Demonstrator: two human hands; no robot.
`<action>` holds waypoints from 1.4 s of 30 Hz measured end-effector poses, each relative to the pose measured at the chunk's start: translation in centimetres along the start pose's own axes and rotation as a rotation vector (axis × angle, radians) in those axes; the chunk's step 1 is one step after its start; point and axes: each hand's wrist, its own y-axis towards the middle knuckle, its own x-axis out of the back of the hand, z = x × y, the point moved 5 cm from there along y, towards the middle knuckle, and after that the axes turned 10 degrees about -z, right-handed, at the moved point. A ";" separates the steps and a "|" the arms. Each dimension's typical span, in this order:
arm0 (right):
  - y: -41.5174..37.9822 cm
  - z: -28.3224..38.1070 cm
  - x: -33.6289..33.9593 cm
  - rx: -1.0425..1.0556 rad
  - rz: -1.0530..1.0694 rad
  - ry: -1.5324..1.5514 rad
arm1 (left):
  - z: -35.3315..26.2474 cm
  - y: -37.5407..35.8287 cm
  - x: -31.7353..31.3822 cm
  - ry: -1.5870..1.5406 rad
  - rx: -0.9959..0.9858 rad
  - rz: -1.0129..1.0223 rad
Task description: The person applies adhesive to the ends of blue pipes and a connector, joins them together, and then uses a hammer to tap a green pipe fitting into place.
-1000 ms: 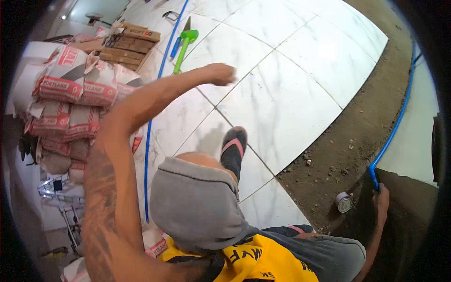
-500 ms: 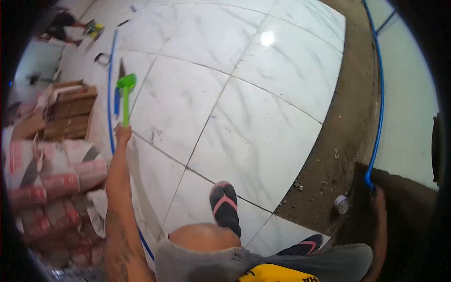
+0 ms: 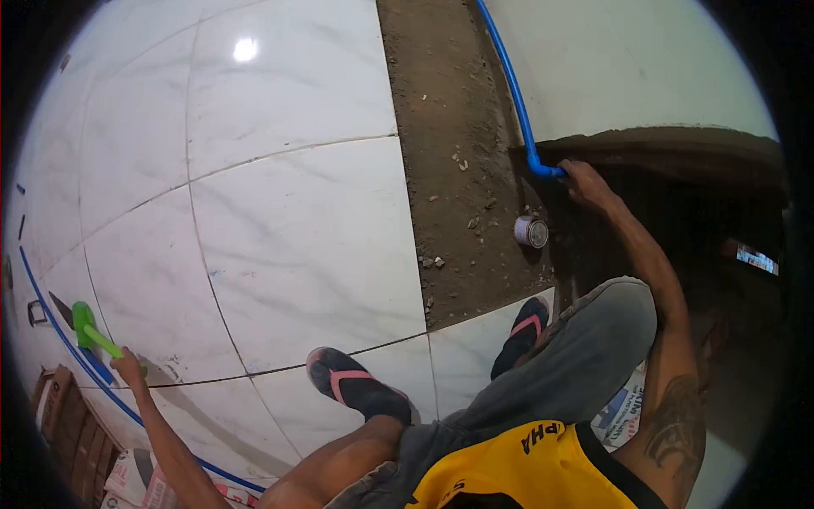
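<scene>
My left hand (image 3: 129,370) is closed around the handle of a green mallet (image 3: 82,325), held low over the white tiles at the left. Beside the mallet head a dark pointed blade (image 3: 61,309) shows, and a blue piece (image 3: 97,366) lies close to the handle. My right hand (image 3: 587,184) is closed at the short end of a blue pipe (image 3: 519,102), just past its elbow (image 3: 538,165). The pipe runs up along the base of the pale wall. Below the elbow, a small can (image 3: 531,232) lies on its side on the bare ground.
Large marbled tiles (image 3: 305,237) border a strip of rough soil (image 3: 449,170) with loose rubble. Another blue pipe (image 3: 127,409) crosses the left floor, near a wooden crate (image 3: 72,437) and printed sacks (image 3: 140,479). A dark opening lies right of my right hand.
The view has swung to the right and down toward the pipe elbow. Both hands keep their holds on the mallet and the pipe. The person at the far left has left the view.
</scene>
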 end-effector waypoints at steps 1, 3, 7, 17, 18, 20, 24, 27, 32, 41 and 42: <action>0.0 -0.2 -0.4 0.019 -0.003 0.007 | -0.6 0.0 -0.2 -0.171 0.033 0.087; 0.1 -0.8 -1.1 0.041 -0.022 -0.002 | -2.2 -2.3 1.2 -0.325 -0.021 0.212; -0.1 -1.4 -1.1 0.099 -0.067 0.039 | -16.5 -23.6 9.5 -0.289 -0.120 0.171; -0.7 -4.0 0.4 -0.011 0.040 0.028 | -42.8 -49.5 12.4 -0.002 -1.299 0.652; -0.9 -3.2 1.6 -0.021 0.061 0.033 | -44.9 -51.6 11.1 0.020 -1.419 0.685; -1.4 -1.8 3.4 -0.042 0.102 0.046 | -48.2 -55.4 8.2 0.052 -1.627 0.759; -1.8 -3.8 2.6 0.176 -0.206 0.038 | -53.0 -62.2 1.0 0.112 -1.846 0.843; -1.6 -2.0 3.0 0.149 -0.222 0.028 | -55.9 -65.4 -3.0 0.100 -1.866 0.887; -2.4 0.2 1.8 0.187 -0.302 -0.134 | -59.7 -66.5 -7.7 -0.148 -1.853 0.900; -0.9 -1.4 -3.9 0.155 -0.241 -0.120 | -62.3 -66.6 -12.4 -0.265 -1.948 0.850; -1.2 -1.4 -4.4 0.156 -0.237 -0.110 | -62.3 -66.7 -12.3 -0.307 -1.974 0.792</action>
